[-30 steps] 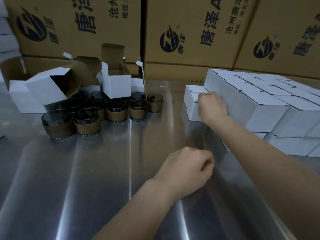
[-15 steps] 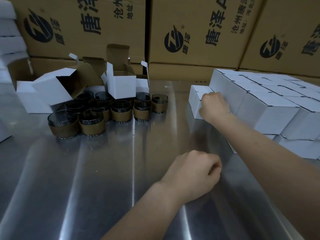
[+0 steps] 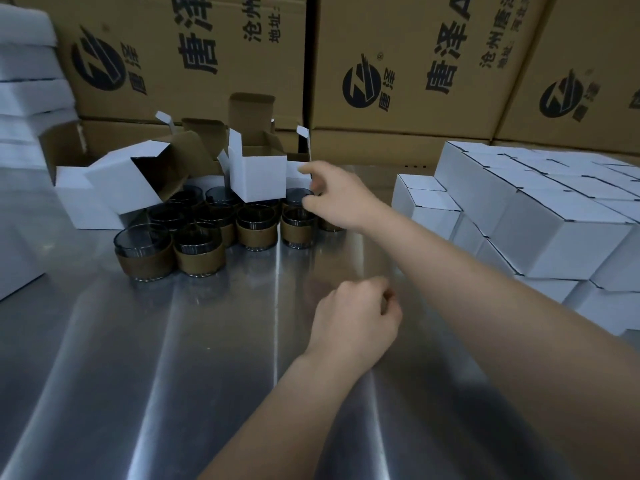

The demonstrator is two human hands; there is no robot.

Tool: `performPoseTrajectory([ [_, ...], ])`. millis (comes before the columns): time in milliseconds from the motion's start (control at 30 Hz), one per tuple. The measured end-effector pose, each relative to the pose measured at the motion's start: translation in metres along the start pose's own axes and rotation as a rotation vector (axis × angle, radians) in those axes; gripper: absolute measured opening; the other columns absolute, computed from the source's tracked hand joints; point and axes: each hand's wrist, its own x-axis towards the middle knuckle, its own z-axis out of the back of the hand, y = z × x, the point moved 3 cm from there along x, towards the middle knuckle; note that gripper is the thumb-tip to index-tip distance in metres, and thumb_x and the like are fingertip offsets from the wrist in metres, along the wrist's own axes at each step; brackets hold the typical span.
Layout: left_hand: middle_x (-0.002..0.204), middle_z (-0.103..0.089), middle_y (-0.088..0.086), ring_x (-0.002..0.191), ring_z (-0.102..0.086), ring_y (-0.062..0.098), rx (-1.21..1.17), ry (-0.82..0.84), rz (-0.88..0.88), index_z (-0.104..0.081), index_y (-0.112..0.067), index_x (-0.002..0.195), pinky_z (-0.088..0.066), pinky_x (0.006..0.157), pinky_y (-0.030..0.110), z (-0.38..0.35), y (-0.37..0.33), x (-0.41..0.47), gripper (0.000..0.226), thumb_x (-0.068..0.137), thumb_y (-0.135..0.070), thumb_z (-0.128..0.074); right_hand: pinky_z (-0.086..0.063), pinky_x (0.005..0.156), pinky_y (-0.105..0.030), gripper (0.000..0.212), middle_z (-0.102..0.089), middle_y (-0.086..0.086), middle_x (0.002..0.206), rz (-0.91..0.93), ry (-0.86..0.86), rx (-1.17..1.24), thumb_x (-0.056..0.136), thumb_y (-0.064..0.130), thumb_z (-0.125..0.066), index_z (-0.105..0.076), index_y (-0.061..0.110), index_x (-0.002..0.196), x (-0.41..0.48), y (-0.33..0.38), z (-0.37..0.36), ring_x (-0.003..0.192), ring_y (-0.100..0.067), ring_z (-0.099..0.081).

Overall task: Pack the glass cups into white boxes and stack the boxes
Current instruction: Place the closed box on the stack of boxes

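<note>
Your right hand [image 3: 337,202] has left the stack of closed white boxes [image 3: 554,233] at frame right. It now reaches into centre frame with fingers spread. The forefinger points at the flap of the upright open white box [image 3: 258,178], and the thumb sits low at the right edge of the glass cups [image 3: 256,230]. Motion blur: contact with flap or rim cannot be confirmed.

Your left hand [image 3: 353,320] holds roughly its earlier place, lower centre above the counter [image 3: 173,375]. Its fingers are curled in, thumb against forefinger, with nothing visible in it.

The glass cups, dark with brown sleeves, stand clustered on the counter left of centre, in front of the open white box. A tipped open box [image 3: 114,181] lies at their left. Printed brown cartons [image 3: 207,46] line the back.
</note>
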Motion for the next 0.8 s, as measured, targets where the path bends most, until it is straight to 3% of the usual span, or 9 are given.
performPoseTrajectory([
  [67,0.075,-0.062,0.002,0.077,-0.060,0.030,-0.027,-0.008,0.031,-0.062,-0.020,0.084,-0.050,0.068,0.039,0.003,0.005,0.002,0.016,0.093,-0.028,-0.052,-0.040,0.065,-0.017,0.064,-0.051,-0.001,0.120,0.009,0.075,0.003,0.090,0.015,-0.057,-0.034,0.026,0.148,0.013,0.014,-0.011,0.084,-0.006,-0.056],
  [133,0.063,-0.052,-0.003,0.066,-0.054,0.027,-0.032,-0.027,0.062,-0.047,-0.023,0.063,-0.040,0.056,0.034,0.006,0.010,0.004,0.029,0.091,-0.023,-0.054,-0.041,0.056,-0.017,0.068,-0.051,-0.004,0.127,0.007,0.112,0.007,0.091,0.010,-0.051,-0.025,0.026,0.152,0.028,0.025,-0.019,0.071,-0.007,-0.054],
  [233,0.056,-0.040,-0.006,0.055,-0.042,0.022,-0.028,-0.026,0.076,-0.030,-0.026,0.056,-0.027,0.051,0.030,0.010,0.014,0.004,0.041,0.089,-0.012,-0.051,-0.050,0.068,-0.028,0.067,-0.044,-0.012,0.143,-0.021,0.103,-0.009,0.093,0.004,-0.042,-0.021,0.024,0.153,0.046,0.036,-0.025,0.086,-0.021,-0.056],
  [367,0.060,-0.041,-0.004,0.064,-0.048,0.026,-0.004,-0.033,0.119,-0.034,-0.018,0.058,-0.033,0.055,0.029,0.013,0.023,0.007,0.034,0.088,-0.008,-0.047,-0.052,0.090,-0.042,0.051,-0.049,-0.011,0.138,-0.049,0.023,-0.119,0.096,0.006,-0.039,-0.039,0.020,0.145,0.055,0.033,-0.030,0.114,-0.029,-0.054],
  [533,0.062,-0.049,-0.002,0.069,-0.057,0.030,-0.083,-0.142,0.149,-0.036,-0.024,0.060,-0.038,0.057,0.032,0.016,0.023,0.007,0.035,0.088,-0.011,-0.051,-0.052,0.084,-0.043,0.025,-0.063,-0.006,0.116,-0.023,-0.149,-0.156,0.100,0.020,-0.046,-0.056,0.018,0.123,0.047,0.026,-0.024,0.103,-0.025,-0.058],
  [600,0.069,-0.058,0.000,0.071,-0.060,0.028,-0.115,-0.195,0.152,-0.042,-0.027,0.066,-0.043,0.059,0.034,0.017,0.023,0.007,0.029,0.091,-0.016,-0.054,-0.053,0.082,-0.042,0.020,-0.066,-0.002,0.108,0.012,-0.187,-0.183,0.099,0.023,-0.049,-0.059,0.018,0.115,0.042,0.025,-0.020,0.099,-0.023,-0.060],
  [667,0.083,-0.065,0.001,0.080,-0.061,0.027,-0.139,-0.271,0.169,-0.057,-0.025,0.085,-0.049,0.066,0.039,0.019,0.023,0.007,0.011,0.092,-0.017,-0.053,-0.053,0.081,-0.043,0.017,-0.067,-0.001,0.104,0.046,-0.217,-0.182,0.098,0.025,-0.052,-0.062,0.019,0.111,0.035,0.024,-0.016,0.098,-0.022,-0.061],
  [733,0.101,-0.065,0.002,0.091,-0.061,0.025,-0.148,-0.354,0.191,-0.059,-0.022,0.111,-0.051,0.075,0.042,0.021,0.025,0.008,0.023,0.092,-0.014,-0.050,-0.053,0.080,-0.042,0.016,-0.067,0.000,0.103,0.079,-0.253,-0.158,0.097,0.026,-0.054,-0.063,0.020,0.109,0.027,0.022,-0.009,0.097,-0.022,-0.061],
  [800,0.117,-0.058,0.001,0.105,-0.058,0.022,-0.157,-0.453,0.213,-0.050,-0.022,0.131,-0.049,0.086,0.042,0.024,0.029,0.010,0.042,0.090,-0.010,-0.053,-0.053,0.079,-0.041,0.016,-0.068,0.002,0.101,0.117,-0.287,-0.132,0.096,0.028,-0.056,-0.065,0.021,0.106,0.017,0.019,-0.001,0.095,-0.020,-0.061],
])
